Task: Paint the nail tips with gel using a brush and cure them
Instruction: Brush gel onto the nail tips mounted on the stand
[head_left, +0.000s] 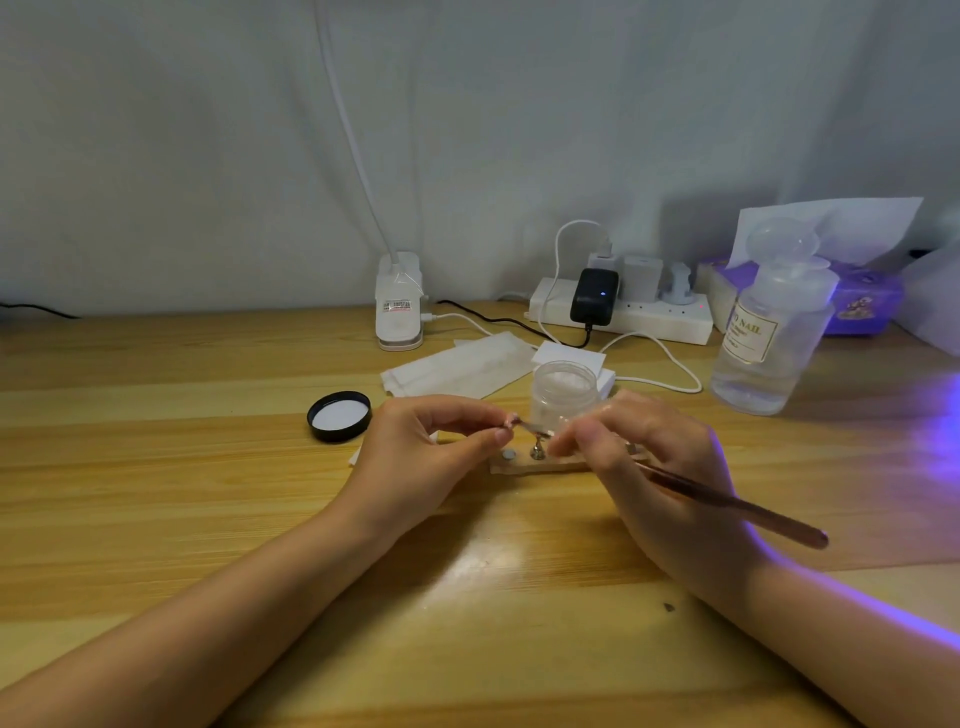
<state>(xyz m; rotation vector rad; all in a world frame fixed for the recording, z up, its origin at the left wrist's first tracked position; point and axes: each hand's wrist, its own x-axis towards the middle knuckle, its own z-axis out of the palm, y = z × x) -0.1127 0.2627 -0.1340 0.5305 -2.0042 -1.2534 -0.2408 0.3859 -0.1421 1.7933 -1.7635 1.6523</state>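
two hands meet above a wooden desk (156, 467). the left hand (415, 457) pinches a small nail tip (513, 420) in curled fingers; the right hand (649, 467) grips a brush (737, 504), its tip touching the nail tip, just before an open jar (565, 389).

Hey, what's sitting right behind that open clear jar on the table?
Behind the clear jar lies a white card or pad, with a white cable beside it and the power strip farther back. The jar hides the pad's near edge.
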